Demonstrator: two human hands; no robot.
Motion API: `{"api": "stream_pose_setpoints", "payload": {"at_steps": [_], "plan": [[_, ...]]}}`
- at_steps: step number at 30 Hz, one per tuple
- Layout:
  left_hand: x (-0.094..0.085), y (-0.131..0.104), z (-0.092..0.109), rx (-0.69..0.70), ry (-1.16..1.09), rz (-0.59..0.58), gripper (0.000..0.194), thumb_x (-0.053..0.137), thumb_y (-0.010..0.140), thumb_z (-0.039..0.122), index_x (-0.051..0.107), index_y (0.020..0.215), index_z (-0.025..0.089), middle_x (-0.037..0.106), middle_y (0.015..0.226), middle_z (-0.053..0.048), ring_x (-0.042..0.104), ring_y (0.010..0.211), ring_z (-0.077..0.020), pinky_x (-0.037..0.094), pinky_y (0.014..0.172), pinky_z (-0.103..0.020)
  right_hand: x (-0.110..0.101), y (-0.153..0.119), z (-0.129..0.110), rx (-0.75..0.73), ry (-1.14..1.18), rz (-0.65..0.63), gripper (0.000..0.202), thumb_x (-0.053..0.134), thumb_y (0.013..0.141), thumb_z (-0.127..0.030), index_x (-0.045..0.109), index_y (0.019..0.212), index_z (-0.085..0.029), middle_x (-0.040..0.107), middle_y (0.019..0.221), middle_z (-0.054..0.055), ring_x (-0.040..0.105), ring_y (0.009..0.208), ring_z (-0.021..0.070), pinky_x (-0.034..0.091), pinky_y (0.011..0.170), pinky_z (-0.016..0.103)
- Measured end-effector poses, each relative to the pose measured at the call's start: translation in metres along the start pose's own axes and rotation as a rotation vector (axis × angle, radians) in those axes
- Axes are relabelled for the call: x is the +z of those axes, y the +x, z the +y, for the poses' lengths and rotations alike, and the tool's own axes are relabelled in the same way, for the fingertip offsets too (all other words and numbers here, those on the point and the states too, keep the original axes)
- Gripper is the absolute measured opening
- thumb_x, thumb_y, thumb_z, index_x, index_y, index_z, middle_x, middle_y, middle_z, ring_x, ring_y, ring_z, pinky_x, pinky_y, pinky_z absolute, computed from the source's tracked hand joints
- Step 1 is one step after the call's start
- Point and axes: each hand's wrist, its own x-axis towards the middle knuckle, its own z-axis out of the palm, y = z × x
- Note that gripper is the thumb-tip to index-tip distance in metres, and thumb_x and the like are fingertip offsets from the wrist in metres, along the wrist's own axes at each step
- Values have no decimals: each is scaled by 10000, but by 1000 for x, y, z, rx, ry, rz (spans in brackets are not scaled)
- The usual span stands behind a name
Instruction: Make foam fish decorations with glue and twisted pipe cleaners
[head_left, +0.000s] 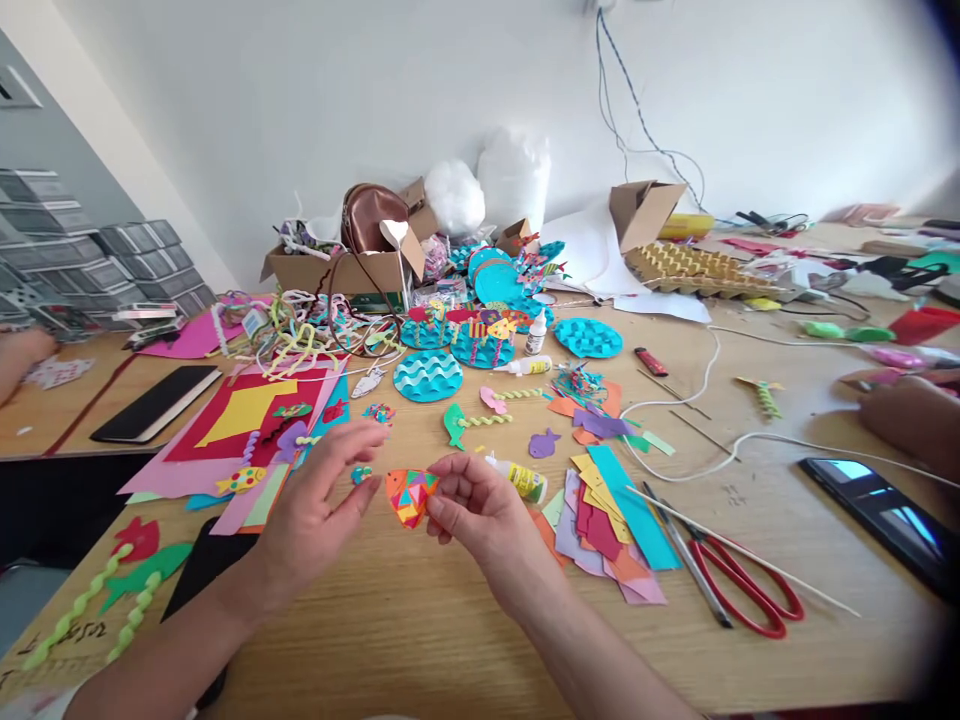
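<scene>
Between thumb and fingers, my right hand (480, 520) pinches an orange paper fish (409, 495) covered in small coloured triangles. My left hand (322, 490) is held just left of it with thumb and fingers apart and nothing in its grasp. A small round blue patterned piece (361, 474) lies by the left fingertips. Behind the right hand a glue bottle (525, 480) rests on its side. Farther back lie a green paper fish (454, 425) on a twisted yellow strip and a purple paper fish (544, 442).
Paper scraps (596, 515), red-handled scissors (742, 585), a pen (686, 555) and a phone (885, 520) lie on the right. Coloured sheets (180, 440) spread at left. Blue scalloped discs (427, 375) and a cardboard box (300, 270) stand behind. Another person's hand (911, 415) is at the right edge.
</scene>
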Motion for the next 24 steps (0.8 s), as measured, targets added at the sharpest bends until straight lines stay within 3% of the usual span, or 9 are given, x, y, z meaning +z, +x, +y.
{"api": "stream_pose_setpoints", "payload": {"at_steps": [2, 4, 9, 12, 14, 16, 20, 24], "plan": [[6, 0, 1, -255, -298, -101, 354, 536, 833, 177, 498, 1176, 256, 578, 1124, -68, 572, 1044, -197, 536, 787, -297, -1, -2, 1, 2, 17, -10, 340, 755, 609, -305, 531, 841, -199, 567, 579, -78, 526, 491, 69, 383, 474, 187], [12, 0, 3, -416, -552, -201, 335, 587, 801, 241, 539, 1132, 251, 589, 1112, -66, 569, 1046, -211, 536, 761, -288, -1, -3, 3, 46, 58, -37, 365, 761, 605, -300, 527, 865, -196, 573, 587, -76, 531, 490, 68, 381, 471, 182], [19, -3, 6, -582, -846, -306, 120, 654, 745, 298, 610, 812, 208, 596, 1002, -35, 592, 899, -184, 506, 741, -285, -3, -5, 12, 252, 203, -182, 417, 793, 578, -307, 532, 880, -184, 588, 601, -52, 518, 469, 58, 356, 452, 161], [18, -8, 7, -651, -792, -289, 136, 637, 743, 305, 564, 720, 192, 598, 866, -18, 578, 807, -163, 482, 734, -286, -11, -9, 14, 250, 147, -169, 369, 757, 623, -403, 567, 846, -178, 614, 749, 3, 580, 640, 103, 414, 530, 191], [19, -11, 8, -688, -687, -309, 136, 614, 743, 319, 555, 727, 197, 592, 778, -4, 562, 760, -155, 466, 720, -279, -18, -12, 15, 133, -14, -83, 341, 659, 712, -496, 593, 821, -179, 604, 837, 26, 576, 808, 141, 444, 642, 231], [22, -14, 10, -716, -579, -332, 140, 589, 737, 332, 549, 721, 199, 563, 693, 12, 540, 695, -145, 451, 668, -259, -26, -14, 20, 31, -206, -39, 357, 603, 744, -533, 602, 801, -180, 587, 797, 16, 544, 786, 139, 424, 658, 240], [39, -24, 8, -701, -496, -345, 139, 562, 696, 327, 510, 679, 200, 503, 619, 28, 490, 587, -124, 418, 553, -225, -33, -13, 39, 34, -457, -3, 242, 660, 694, -397, 549, 669, -183, 487, 572, -46, 420, 540, 89, 328, 508, 216], [58, -41, -4, -669, -435, -280, 193, 543, 681, 286, 513, 859, 219, 561, 683, 13, 537, 603, -137, 445, 562, -233, -33, -14, 43, 48, -817, 66, 127, 565, 716, -182, 517, 597, -186, 473, 519, -51, 428, 504, 94, 297, 475, 215]]}}
